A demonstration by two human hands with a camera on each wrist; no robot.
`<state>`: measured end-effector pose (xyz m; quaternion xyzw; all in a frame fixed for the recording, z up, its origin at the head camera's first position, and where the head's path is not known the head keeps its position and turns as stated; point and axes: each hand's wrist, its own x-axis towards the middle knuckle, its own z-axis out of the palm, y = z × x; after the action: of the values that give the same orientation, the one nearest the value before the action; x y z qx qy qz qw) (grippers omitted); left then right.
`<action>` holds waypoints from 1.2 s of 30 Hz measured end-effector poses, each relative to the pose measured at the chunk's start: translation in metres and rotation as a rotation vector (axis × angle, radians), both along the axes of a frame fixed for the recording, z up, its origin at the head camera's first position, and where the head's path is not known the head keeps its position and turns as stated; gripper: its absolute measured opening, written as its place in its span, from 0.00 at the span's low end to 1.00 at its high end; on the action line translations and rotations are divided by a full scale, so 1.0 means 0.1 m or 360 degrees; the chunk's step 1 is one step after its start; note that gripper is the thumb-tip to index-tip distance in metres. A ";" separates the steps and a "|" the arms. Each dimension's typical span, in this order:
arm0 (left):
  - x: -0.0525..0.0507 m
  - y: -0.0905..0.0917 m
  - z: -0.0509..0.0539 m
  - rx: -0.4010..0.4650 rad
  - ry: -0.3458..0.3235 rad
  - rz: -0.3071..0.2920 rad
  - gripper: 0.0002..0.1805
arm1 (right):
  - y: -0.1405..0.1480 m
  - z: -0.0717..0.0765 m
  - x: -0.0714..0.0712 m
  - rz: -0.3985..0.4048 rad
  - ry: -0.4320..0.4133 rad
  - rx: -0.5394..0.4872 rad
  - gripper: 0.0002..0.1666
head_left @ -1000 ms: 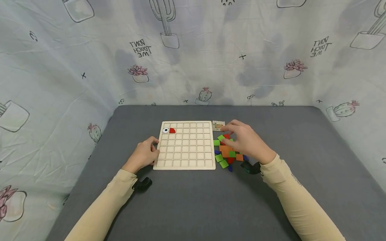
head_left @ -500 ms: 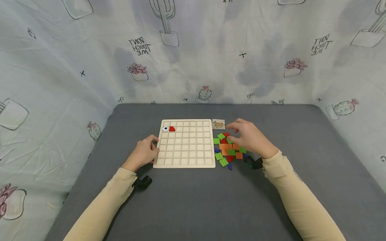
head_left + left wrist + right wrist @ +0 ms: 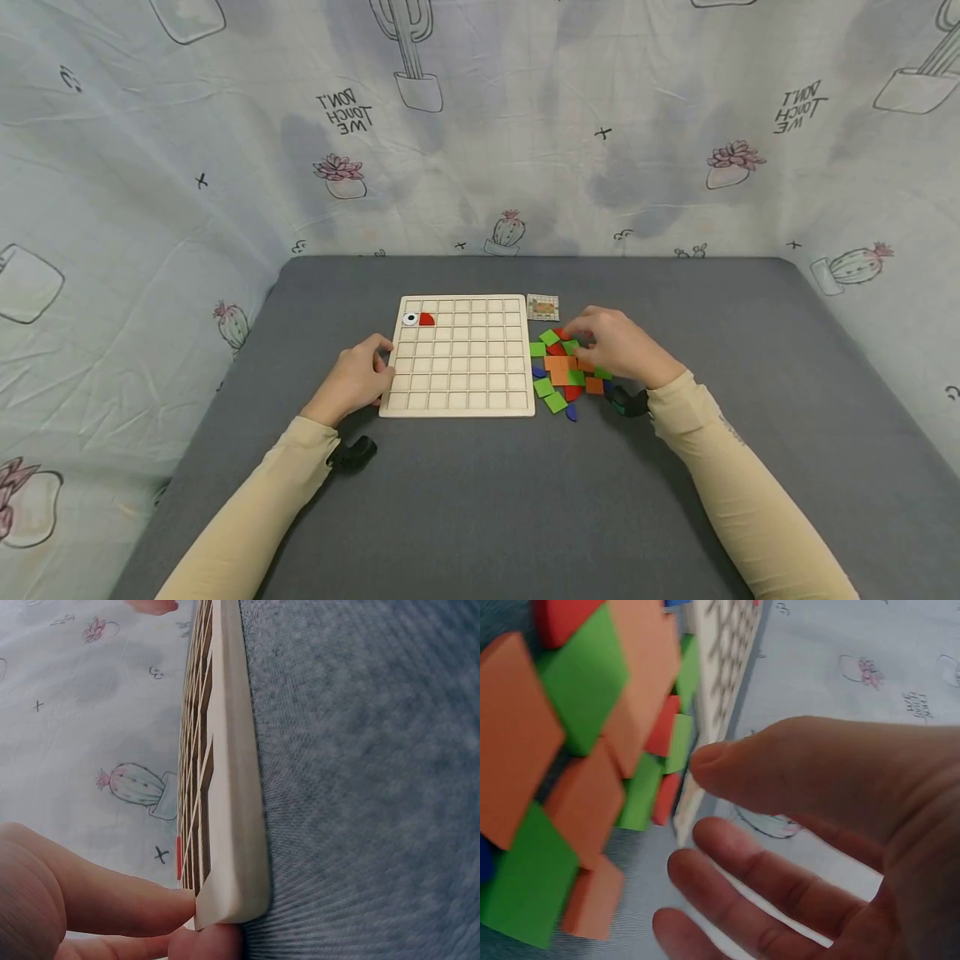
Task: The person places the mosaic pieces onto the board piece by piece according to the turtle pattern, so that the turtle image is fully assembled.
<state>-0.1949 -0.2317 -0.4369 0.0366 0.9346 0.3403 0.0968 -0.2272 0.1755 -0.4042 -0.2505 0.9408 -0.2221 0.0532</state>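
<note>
A pale wooden grid board (image 3: 465, 358) lies flat on the grey table. My left hand (image 3: 354, 377) holds its left edge; in the left wrist view a fingertip (image 3: 169, 907) overlaps the rim and another sits against the side. A white eye tile (image 3: 410, 319) and a red rounded tile (image 3: 427, 319) sit in cells at the upper left. My right hand (image 3: 618, 343) hovers over a loose pile of flat tiles (image 3: 558, 371) in green, orange, red and blue. In the right wrist view its thumb (image 3: 765, 765) and fingers are apart with nothing between them.
A small picture card (image 3: 543, 307) with a grid pattern lies at the board's upper right corner, behind the tiles. The grey table (image 3: 450, 500) reaches a hanging cloth (image 3: 480, 150) printed with cacti.
My right hand has drawn away from the card, then come slightly nearer over the tiles. The left hand stays at the board's edge. The head view has tilted a little.
</note>
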 end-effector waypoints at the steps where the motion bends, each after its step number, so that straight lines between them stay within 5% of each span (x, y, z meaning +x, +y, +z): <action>1: 0.00 0.00 0.00 -0.0002 0.0002 0.0000 0.23 | 0.00 -0.02 -0.01 0.0012 -0.0012 0.0000 0.17; 17: -0.01 0.01 -0.01 -0.0018 0.0021 0.0017 0.22 | 0.01 -0.18 -0.05 0.0043 0.0023 0.0019 0.12; 36: -0.01 0.01 -0.02 -0.0018 0.0016 0.0015 0.22 | 0.02 -0.20 -0.07 -0.0046 0.0062 0.0090 0.11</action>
<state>-0.1959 -0.2310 -0.4385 0.0333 0.9372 0.3353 0.0906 -0.2345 0.1777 -0.4241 -0.2396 0.9511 -0.1913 0.0388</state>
